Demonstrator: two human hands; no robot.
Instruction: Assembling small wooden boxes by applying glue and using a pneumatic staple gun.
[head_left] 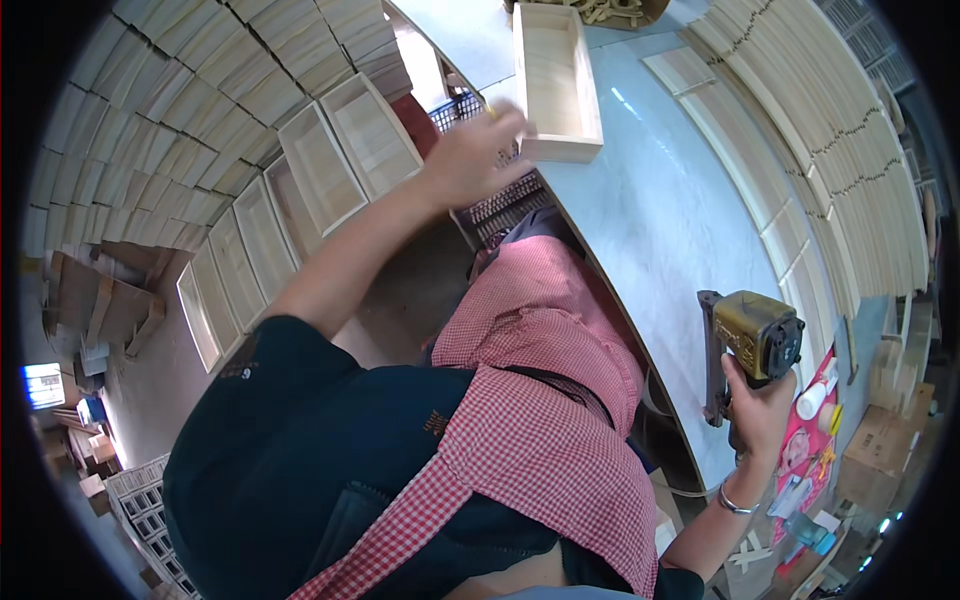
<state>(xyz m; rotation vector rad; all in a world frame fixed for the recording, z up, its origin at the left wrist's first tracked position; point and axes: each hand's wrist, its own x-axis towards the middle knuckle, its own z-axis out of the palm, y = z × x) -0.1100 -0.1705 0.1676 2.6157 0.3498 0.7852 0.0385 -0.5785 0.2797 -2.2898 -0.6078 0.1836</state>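
Note:
My right hand [762, 410] is closed around the handle of a nail gun [755, 335] with a worn yellow-brown body and a dark nose, held over the right side of the pale work table [650, 270]. At the table's far left edge stands an open, shallow wooden box [562, 148], long and narrow. My left hand [478, 155], blurred by motion, is beside that box's near left corner. Its thumb and fingers look apart, with nothing visible between them; whether it touches the box I cannot tell.
Similar wooden boxes [345, 140] stand in a row at left, before tall stacks of wood pieces [200, 60]. Thin wooden strips [740, 150] and stacked boards [850, 150] line the table's far right. Bottles [812, 400] lie near my right wrist. A blue crate [455, 110] is below the table edge.

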